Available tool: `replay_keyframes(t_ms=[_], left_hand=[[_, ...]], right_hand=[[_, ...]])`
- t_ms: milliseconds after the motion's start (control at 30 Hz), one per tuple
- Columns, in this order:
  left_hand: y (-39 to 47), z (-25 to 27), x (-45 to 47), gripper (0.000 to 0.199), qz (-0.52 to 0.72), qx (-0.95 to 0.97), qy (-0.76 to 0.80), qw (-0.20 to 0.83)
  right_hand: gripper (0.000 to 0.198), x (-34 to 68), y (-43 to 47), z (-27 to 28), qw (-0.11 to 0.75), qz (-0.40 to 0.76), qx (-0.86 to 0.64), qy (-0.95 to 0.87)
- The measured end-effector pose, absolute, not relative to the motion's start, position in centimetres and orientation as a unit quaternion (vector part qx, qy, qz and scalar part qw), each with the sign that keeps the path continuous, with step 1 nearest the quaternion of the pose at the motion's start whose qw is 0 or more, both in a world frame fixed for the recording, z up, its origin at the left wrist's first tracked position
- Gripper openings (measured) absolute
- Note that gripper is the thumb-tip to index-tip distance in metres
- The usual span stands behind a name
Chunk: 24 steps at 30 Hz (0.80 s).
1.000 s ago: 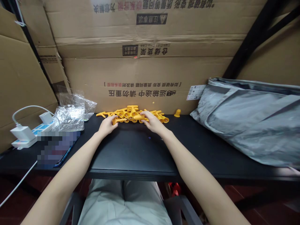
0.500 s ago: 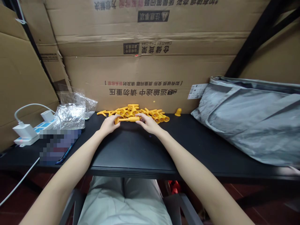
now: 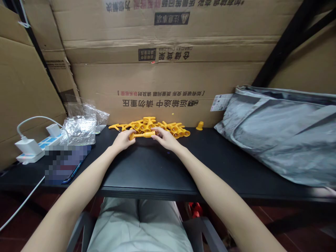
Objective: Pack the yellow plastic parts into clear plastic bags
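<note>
A yellow T-handled plastic piece [image 3: 147, 134] lies crosswise between my hands, just above the black table. It has a ribbed stem and a wider cup-like part at its right side. My left hand [image 3: 124, 140] is closed on its left end, fingers partly covering it. At the wider right end, my right hand [image 3: 165, 138] pinches the same piece between thumb and fingers. Right behind my hands is a pile of similar yellow T-handled pieces [image 3: 174, 129], several with round open ends facing me. One small yellow cap-like piece [image 3: 200, 126] stands apart to the right.
A large cardboard sheet [image 3: 157, 77] stands along the table's back. On the left are a white power strip [image 3: 31, 156] with chargers, clear plastic bags [image 3: 80, 127] and a phone [image 3: 72, 168], partly blurred out. A grey bag [image 3: 283, 136] fills the right side.
The yellow piece has turned slightly between my hands, and more of its wider right end shows. Both hands have shifted only a little; the pile is unchanged.
</note>
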<state>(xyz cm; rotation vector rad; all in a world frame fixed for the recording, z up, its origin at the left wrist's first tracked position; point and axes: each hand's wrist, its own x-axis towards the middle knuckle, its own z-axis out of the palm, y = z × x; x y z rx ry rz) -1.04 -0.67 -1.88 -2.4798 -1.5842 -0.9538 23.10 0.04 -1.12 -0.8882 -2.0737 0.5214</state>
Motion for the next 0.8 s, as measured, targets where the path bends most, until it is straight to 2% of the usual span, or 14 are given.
replay_keyframes(t_ms=[233, 467, 667, 800], left_hand=[[-1.0, -1.6, -0.7, 0.034, -0.297, -0.802, -0.515, 0.050], [-0.8, -1.9, -0.6, 0.033, -0.288, -0.793, -0.534, 0.053], [-0.9, -1.9, -0.7, 0.031, -0.305, -0.794, -0.521, 0.063], [-1.1, -1.9, -0.5, 0.032, -0.315, -0.794, -0.515, 0.075]], right_hand=[[0.024, 22.5, 0.8, -2.1, 0.428, 0.280, -0.383, -0.769], [0.034, 22.5, 0.9, -2.1, 0.428, 0.408, -0.356, -0.723], [0.031, 22.8, 0.4, -1.3, 0.420, 0.420, -0.373, -0.713], [0.038, 22.5, 0.1, -1.2, 0.405, 0.428, -0.403, -0.700]])
